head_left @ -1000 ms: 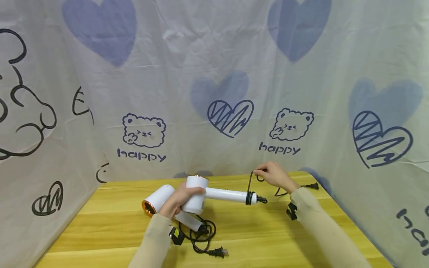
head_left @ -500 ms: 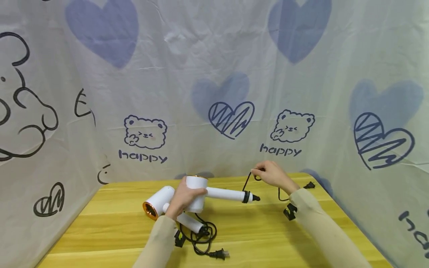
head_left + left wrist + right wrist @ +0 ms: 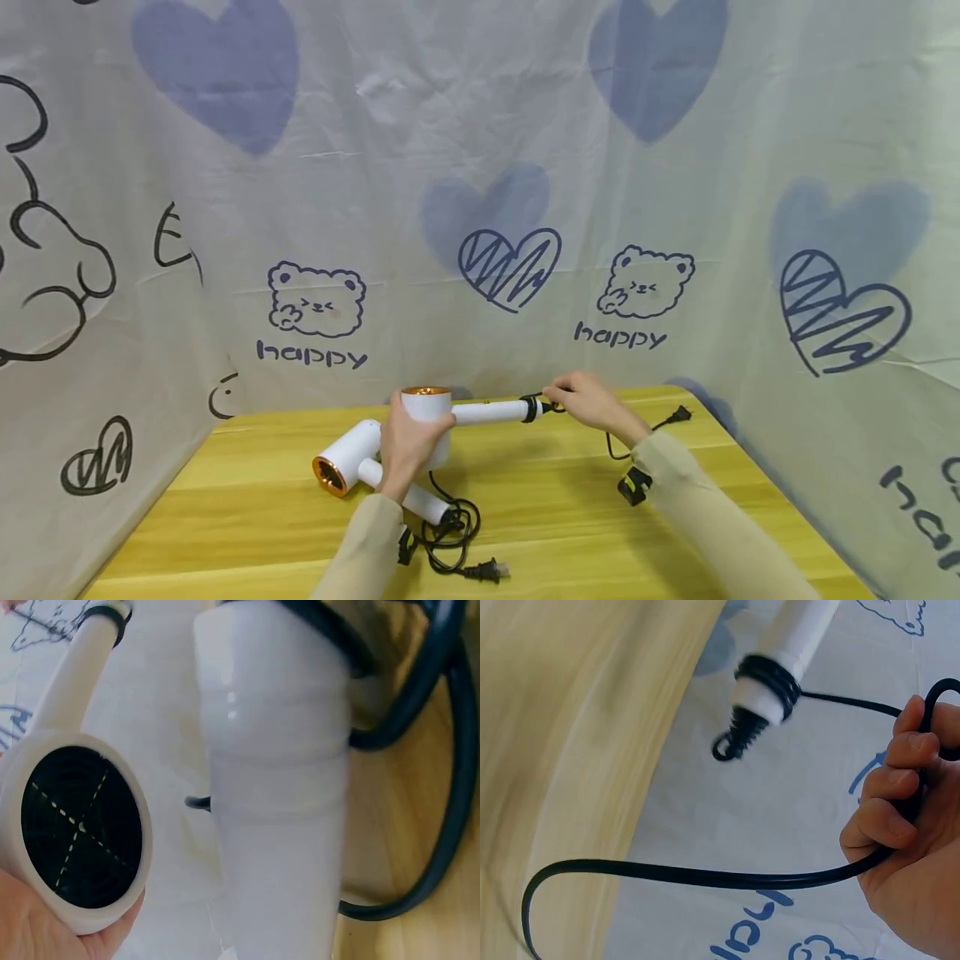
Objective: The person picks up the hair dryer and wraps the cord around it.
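Observation:
My left hand (image 3: 408, 442) grips the barrel of a white hair dryer (image 3: 491, 412), held up over the table with its copper-rimmed end upward and its handle pointing right. In the left wrist view its dark round grille (image 3: 82, 825) faces the camera. Black cord is wound in several turns (image 3: 769, 679) round the handle's end. From there the cord runs taut to my right hand (image 3: 592, 404), whose curled fingers hold the power cord (image 3: 727, 880). The rest of that cord hangs down to a plug (image 3: 680, 414) at the right.
A second white hair dryer (image 3: 348, 454) lies on the wooden table (image 3: 247, 500), partly behind my left hand. Its black cord (image 3: 468, 533) is loosely coiled, with its plug (image 3: 486, 571) toward the front. A patterned curtain (image 3: 405, 333) stands behind the table and at both sides.
The held dryer's handle end has swung up and slightly left. My right hand has come left and a little down, nearer the handle, drawing cord round it. The second dryer stays put.

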`<move>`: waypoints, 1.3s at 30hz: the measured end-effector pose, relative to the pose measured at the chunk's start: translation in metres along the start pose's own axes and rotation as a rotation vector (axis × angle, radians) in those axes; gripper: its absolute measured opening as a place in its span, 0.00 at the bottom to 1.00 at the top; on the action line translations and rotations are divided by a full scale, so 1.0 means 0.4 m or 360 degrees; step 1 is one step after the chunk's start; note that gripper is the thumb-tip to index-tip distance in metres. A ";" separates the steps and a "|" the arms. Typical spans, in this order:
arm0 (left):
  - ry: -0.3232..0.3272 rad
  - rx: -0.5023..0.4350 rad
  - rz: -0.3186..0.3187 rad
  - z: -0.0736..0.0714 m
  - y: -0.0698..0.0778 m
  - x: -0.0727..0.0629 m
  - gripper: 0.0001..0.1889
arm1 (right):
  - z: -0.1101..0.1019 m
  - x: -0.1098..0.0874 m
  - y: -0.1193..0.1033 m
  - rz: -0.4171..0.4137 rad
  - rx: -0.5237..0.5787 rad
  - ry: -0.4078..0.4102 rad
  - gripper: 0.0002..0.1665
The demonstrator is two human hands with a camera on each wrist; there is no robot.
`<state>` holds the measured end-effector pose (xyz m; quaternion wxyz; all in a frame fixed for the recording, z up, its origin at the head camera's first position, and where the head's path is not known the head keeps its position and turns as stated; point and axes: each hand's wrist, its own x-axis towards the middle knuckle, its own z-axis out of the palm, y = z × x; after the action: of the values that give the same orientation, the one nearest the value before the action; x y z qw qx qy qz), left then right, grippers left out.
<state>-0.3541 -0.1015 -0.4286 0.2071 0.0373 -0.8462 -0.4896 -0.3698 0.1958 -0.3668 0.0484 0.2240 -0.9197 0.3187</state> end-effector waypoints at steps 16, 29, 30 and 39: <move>0.0266 -0.0172 -0.0001 0.019 0.032 -0.013 0.44 | 0.049 -0.030 0.004 -0.0054 0.0124 0.0013 0.23; 0.0247 -0.0520 -0.0373 0.025 0.043 -0.010 0.46 | 0.081 -0.063 0.020 0.0026 0.0088 0.0030 0.22; 0.0246 -0.0556 -0.0398 0.027 0.043 -0.008 0.45 | 0.083 -0.065 0.022 0.0010 0.0079 0.0022 0.22; 0.0184 -0.1027 -0.0605 0.034 0.039 0.002 0.40 | 0.081 -0.089 0.037 -0.0208 -0.0103 0.0028 0.21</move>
<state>-0.3578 -0.0827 -0.4211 0.1609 0.1541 -0.6132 -0.7578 -0.3428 0.1998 -0.4091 0.0843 0.2790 -0.9125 0.2870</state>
